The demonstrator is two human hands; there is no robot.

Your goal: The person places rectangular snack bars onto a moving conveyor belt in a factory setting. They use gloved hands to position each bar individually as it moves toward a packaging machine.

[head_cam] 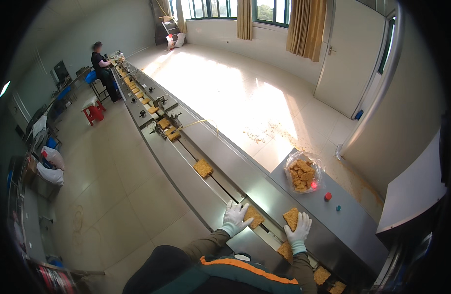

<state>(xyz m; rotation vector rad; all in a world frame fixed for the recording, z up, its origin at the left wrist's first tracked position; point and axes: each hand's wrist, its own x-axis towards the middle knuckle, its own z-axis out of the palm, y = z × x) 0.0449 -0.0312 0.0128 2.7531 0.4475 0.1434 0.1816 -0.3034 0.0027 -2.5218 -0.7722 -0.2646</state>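
Observation:
Both hands wear white gloves with pale green cuffs. My left hand (234,217) rests at the channel of a long steel conveyor, its fingers spread and touching the left edge of a square golden-brown puffed-grain slab (255,217). My right hand (299,228) holds another such slab (291,217) at the conveyor's right-hand side. Below it a slab (285,250) lies in the channel, partly hidden by the right wrist. Farther up the channel lies a single slab (203,168), and beyond it several more pass between metal guides (162,129).
On the grey ledge at right stand an open clear bag (302,175) of brown broken pieces, a red button (328,196) and a green button (338,208). More slabs (322,275) lie near the bottom edge. A co-worker (103,71) stands at the conveyor's far end, near a red stool (94,112).

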